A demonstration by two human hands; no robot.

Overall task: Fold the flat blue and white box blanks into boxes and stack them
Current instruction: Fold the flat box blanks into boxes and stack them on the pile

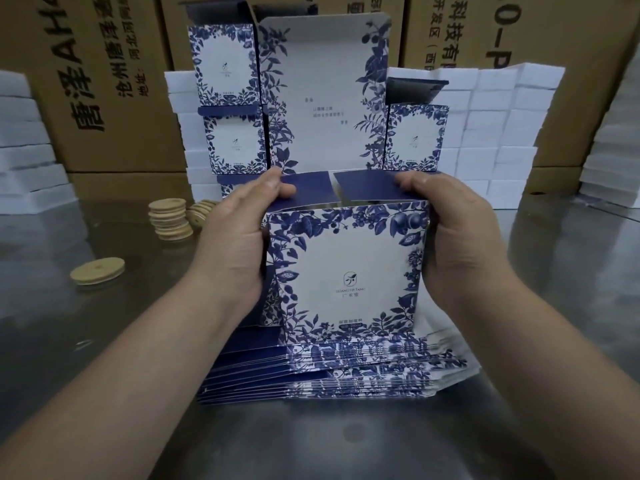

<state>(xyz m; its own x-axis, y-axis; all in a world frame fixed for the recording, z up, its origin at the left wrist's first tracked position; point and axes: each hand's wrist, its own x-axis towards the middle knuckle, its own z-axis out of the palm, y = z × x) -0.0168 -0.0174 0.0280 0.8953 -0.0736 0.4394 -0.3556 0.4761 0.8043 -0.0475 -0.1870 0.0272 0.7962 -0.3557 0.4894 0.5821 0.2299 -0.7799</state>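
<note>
I hold a blue and white floral box upright above a pile of flat blanks. My left hand grips its left side, fingers pressing a dark blue side flap inward. On the other side, my right hand grips the box and presses the opposite blue flap in. The tall lid flap stands straight up behind. Folded boxes are stacked at the back left, and one more folded box stands at the back right.
The work surface is a shiny metal table. Round wooden discs are stacked at the left, with a single disc lying nearer. White foam blocks and brown cartons line the back.
</note>
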